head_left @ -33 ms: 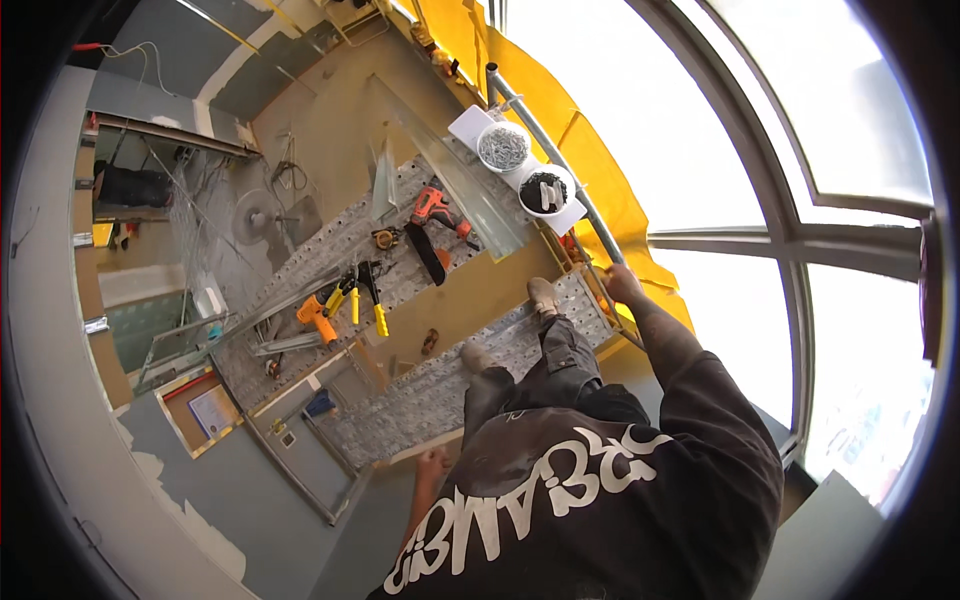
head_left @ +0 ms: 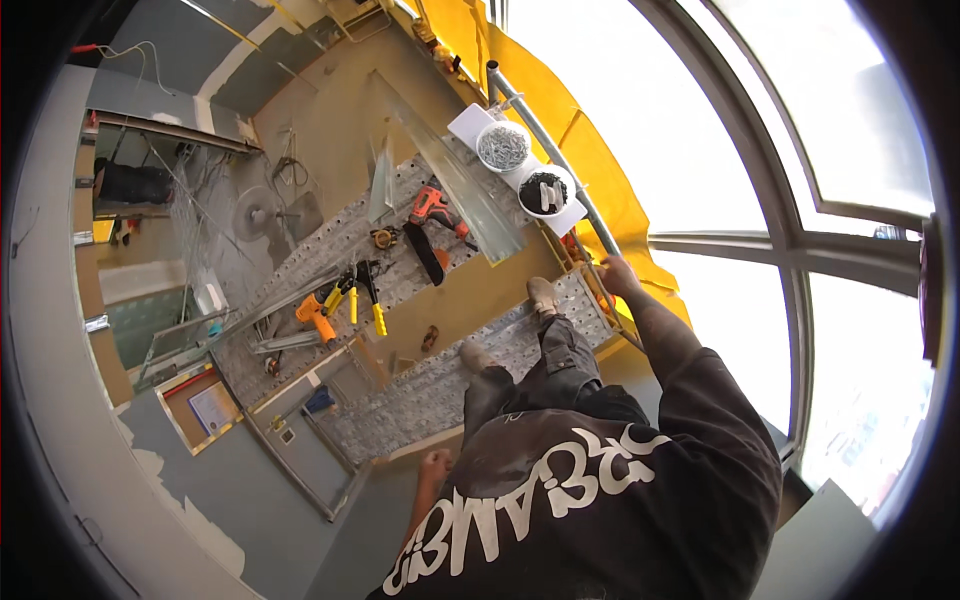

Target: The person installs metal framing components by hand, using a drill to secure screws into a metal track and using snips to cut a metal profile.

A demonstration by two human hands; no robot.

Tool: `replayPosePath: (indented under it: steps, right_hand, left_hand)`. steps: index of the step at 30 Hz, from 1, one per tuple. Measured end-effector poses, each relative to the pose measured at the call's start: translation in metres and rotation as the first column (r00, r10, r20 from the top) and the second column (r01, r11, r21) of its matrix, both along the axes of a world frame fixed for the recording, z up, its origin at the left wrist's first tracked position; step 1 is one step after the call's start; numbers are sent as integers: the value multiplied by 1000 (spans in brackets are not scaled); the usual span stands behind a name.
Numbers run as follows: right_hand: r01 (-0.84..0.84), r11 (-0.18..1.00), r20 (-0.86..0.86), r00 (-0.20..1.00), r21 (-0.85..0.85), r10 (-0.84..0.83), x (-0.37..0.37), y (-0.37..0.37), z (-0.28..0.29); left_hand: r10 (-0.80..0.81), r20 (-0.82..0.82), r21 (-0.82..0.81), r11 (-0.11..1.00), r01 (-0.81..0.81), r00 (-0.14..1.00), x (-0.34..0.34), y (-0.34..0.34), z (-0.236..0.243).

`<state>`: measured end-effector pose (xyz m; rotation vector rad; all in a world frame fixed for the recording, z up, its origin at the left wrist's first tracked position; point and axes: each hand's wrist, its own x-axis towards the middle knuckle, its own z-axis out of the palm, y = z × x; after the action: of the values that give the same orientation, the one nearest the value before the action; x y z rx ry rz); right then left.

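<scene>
My right hand (head_left: 618, 275) is closed around the grey metal scaffold rail (head_left: 560, 160), at the rail's near end. My left hand (head_left: 434, 466) hangs low beside my body with its fingers curled, and nothing shows in it. Hooked along the rail are two white tubs: one (head_left: 503, 148) full of small silvery screws or fasteners, the other (head_left: 547, 191) with dark fasteners and pale pieces. On the perforated metal platform (head_left: 340, 240) lie a red and black cordless drill (head_left: 432, 205), an orange tool (head_left: 316, 318), yellow-handled snips (head_left: 378, 310) and a tape measure (head_left: 385, 238).
Long metal profiles (head_left: 460, 190) lie across the platform. I stand on a nearer metal plank (head_left: 400, 415), above a gap showing the brown floor (head_left: 475, 300) below. A yellow sheet (head_left: 600, 190) hangs beyond the rail, before large windows (head_left: 720, 330). A fan (head_left: 258, 215) stands lower down.
My right hand has shifted very slightly up along the rail. My left hand has barely moved, and the tools and tubs stay where they were.
</scene>
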<state>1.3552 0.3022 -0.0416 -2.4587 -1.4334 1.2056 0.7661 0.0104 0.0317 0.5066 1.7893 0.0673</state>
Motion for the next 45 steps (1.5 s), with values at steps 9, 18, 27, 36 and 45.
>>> replayPosePath:
  steps: [9, 18, 27, 36, 45]
  right_hand:
    - [-160, 971, 15, 987, 176, 160, -3, 203, -33]
    - [-438, 845, 112, 899, 306, 424, -30, 315, -77]
    - [-343, 939, 250, 912, 35, 324, -67, 365, -112]
    - [-202, 960, 117, 976, 193, 182, -67, 351, -106]
    - [-304, 909, -180, 915, 285, 362, -41, 108, -46]
  left_hand:
    - [-191, 7, -170, 967, 189, 982, 126, -46, 46]
    - [-53, -40, -283, 958, 39, 998, 192, -51, 66]
    - [60, -112, -386, 917, -99, 992, 216, -58, 95]
    - [-455, -238, -356, 863, 359, 858, 186, -83, 111]
    - [544, 239, 360, 720, -594, 804, 202, 176, 53]
